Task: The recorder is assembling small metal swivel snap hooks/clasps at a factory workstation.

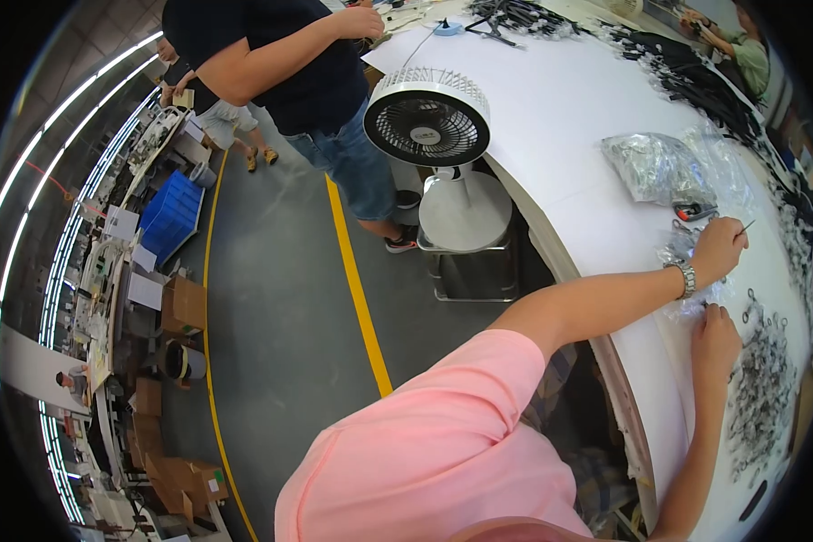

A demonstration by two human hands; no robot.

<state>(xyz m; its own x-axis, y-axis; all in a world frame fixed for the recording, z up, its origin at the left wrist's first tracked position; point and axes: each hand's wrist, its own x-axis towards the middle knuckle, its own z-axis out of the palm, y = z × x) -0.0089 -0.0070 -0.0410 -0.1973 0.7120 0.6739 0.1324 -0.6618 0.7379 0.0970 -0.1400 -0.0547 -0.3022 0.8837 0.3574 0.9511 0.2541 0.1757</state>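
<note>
My left hand [719,248] pinched a thin pin; right hand [715,341] lay flat on the clear bag [696,271], mid-table [551,117]; bag looked light, limp, slippery; better gripped at its edge.

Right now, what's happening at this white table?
A person in a pink shirt leans over the white table. The left hand, with a wristwatch, pinches a thin dark piece above a clear plastic bag. The right hand rests on the bag's edge beside a heap of small metal parts. A fan stands next to the table, and another person works nearby.
</note>
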